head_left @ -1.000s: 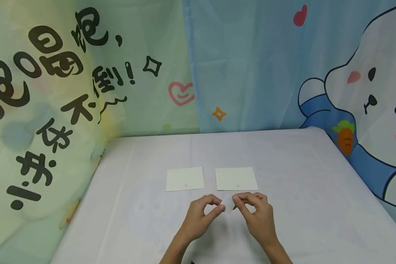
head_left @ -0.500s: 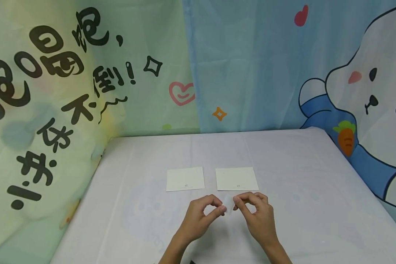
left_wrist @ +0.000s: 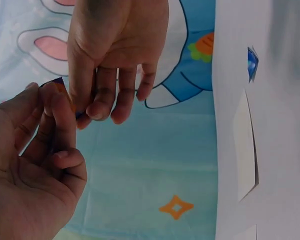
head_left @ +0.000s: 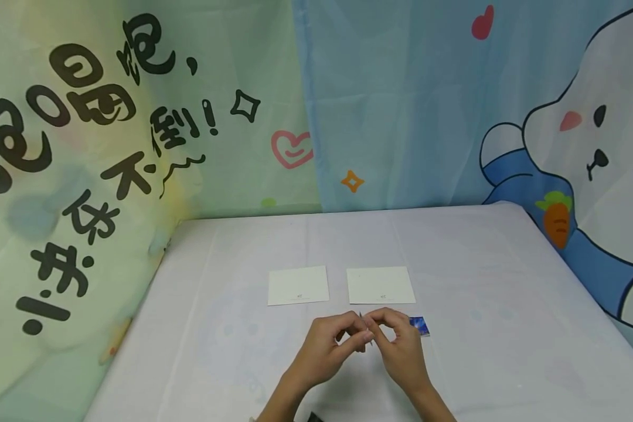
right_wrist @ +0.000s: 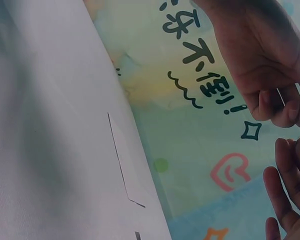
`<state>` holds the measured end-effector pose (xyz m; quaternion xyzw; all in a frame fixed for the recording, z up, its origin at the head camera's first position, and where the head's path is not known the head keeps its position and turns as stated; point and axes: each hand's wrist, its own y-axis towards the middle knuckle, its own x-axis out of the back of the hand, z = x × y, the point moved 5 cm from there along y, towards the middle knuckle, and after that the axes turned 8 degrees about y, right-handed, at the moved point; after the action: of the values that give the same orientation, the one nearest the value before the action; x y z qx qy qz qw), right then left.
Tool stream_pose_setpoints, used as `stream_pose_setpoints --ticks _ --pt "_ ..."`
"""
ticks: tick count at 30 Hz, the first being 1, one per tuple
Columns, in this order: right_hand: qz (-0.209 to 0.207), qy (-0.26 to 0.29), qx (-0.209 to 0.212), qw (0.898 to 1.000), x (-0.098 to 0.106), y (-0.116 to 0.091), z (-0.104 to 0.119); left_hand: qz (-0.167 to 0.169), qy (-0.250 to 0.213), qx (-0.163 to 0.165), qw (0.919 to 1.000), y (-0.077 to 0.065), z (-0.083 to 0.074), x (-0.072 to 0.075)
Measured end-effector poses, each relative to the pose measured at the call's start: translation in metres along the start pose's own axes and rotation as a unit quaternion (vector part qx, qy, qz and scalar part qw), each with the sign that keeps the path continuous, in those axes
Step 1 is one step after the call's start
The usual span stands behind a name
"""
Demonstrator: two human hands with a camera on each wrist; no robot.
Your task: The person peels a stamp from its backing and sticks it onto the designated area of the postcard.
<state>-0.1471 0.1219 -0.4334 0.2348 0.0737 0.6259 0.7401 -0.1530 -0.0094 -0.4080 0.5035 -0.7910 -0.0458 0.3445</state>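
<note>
Being pinched by the left hand (head_left: 329,344) and the right hand (head_left: 399,350), drawn close together, a small printed card (left_wrist: 65,91) is held at lower centre of the head view, seemingly by its edges so that its faces are left uncovered. To the right on the desk (head_left: 232,369), a blue picture card (head_left: 420,326) is partly hidden by the right hand. Above, a left white card (head_left: 298,286) and a right white card (head_left: 381,285) are laid apart, perhaps so that neither is covered.
</note>
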Motion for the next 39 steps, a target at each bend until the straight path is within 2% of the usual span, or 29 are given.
stream_pose_setpoints --ticks 4,8,15,22,33,39 --pt "0.012 0.006 -0.01 1.0 -0.004 -0.001 0.0 0.01 -0.036 0.01 0.9993 0.001 0.0 -0.003" --pt "0.013 0.002 -0.021 1.0 -0.005 -0.001 0.007 0.015 -0.044 0.012 0.9988 0.002 0.0 -0.004" --pt "0.019 0.021 -0.008 1.0 -0.005 0.0 -0.001 0.026 -0.024 0.021 0.9991 0.003 0.004 -0.004" --pt "0.005 0.002 -0.028 1.0 -0.002 0.003 -0.005 0.051 -0.003 0.036 0.9981 0.006 0.007 -0.004" --pt "-0.023 0.031 0.023 0.999 0.0 0.003 0.006 0.05 -0.004 0.029 0.9983 0.007 0.004 -0.003" --pt "-0.018 0.06 0.031 0.998 0.0 0.001 0.01 0.038 0.006 0.03 0.9988 0.007 0.003 0.001"
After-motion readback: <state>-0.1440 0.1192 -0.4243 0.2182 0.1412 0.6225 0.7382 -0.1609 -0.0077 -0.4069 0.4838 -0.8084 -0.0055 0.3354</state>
